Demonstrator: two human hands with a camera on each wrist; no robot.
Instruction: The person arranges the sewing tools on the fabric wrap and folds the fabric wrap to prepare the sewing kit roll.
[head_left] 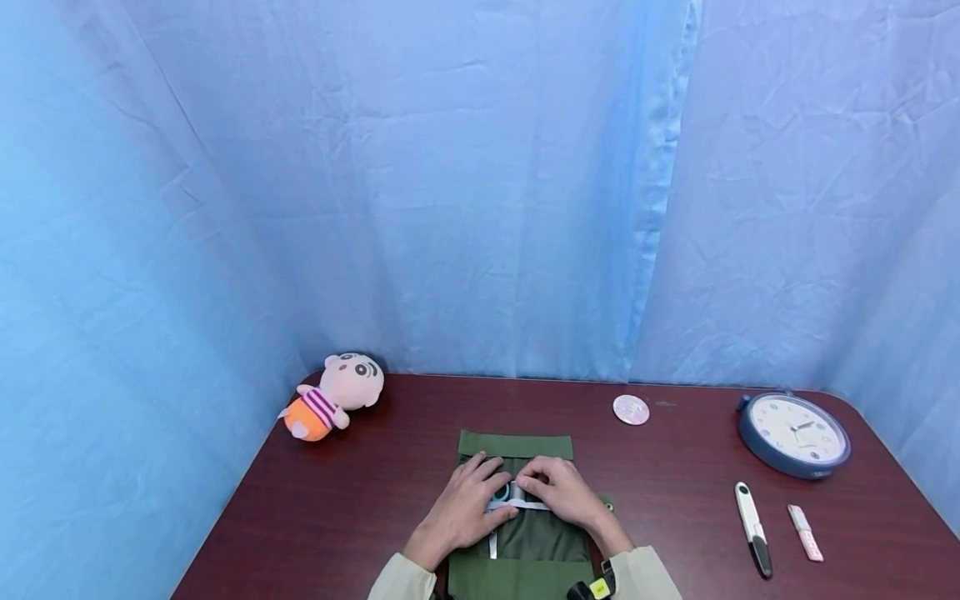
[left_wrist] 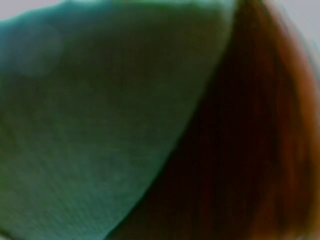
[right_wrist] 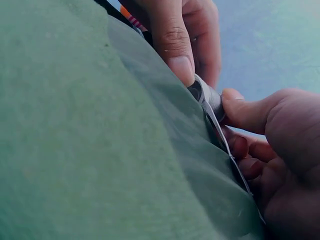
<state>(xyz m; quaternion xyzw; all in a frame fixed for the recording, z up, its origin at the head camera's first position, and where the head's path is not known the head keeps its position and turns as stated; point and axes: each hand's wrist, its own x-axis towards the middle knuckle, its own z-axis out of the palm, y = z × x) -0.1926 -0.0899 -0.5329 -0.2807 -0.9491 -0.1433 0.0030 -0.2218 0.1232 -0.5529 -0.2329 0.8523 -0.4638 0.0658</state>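
Observation:
A green fabric pouch [head_left: 540, 537] lies unfolded on the table, with a white elastic band [head_left: 534, 504] across its middle. A grey thread spool [right_wrist: 215, 104] sits at the band, pinched by the thumb and fingers of my right hand [head_left: 558, 487]. My left hand [head_left: 465, 504] rests on the pouch with fairly straight fingers, its thumb [right_wrist: 182, 67] touching the band beside the spool. Between the hands shows the teal ring handle [head_left: 502, 492] of small scissors, and a pale blade-like strip [head_left: 492, 546] comes out below the band. Only blurred green cloth and dark reddish brown fill the left wrist view.
At the back left lies a plush doll [head_left: 333, 398]. A pale round disc [head_left: 631, 409] is near the back edge. On the right are a blue-rimmed clock [head_left: 797, 433], a white-and-black long-handled tool [head_left: 753, 529] and a small pink-and-white stick [head_left: 806, 533]. Blue curtains [head_left: 465, 192] surround the table.

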